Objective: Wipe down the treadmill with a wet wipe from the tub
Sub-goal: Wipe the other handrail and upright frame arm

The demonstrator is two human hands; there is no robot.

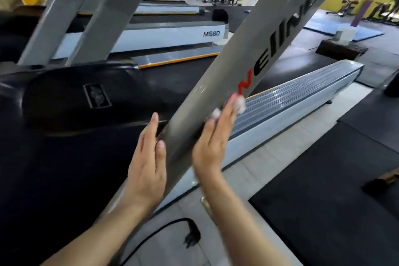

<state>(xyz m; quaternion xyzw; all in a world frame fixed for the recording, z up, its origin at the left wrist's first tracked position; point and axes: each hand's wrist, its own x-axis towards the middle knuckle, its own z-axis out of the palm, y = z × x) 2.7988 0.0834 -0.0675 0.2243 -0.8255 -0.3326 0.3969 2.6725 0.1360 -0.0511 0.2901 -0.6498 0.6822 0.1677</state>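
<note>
The right hand (212, 136) presses a crumpled white wet wipe (239, 104) flat-fingered against the slanted grey metal treadmill upright (218, 90) to scrub it, while the open left hand (149, 153) rests opposite, probably steadying.

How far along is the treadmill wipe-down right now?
Done: a wipe is already out. In hand: the right hand presses it against the grey upright, near the red W; the left hand rests flat on the other side. Left: whatever isn't wiped; no frame shows that.
</note>
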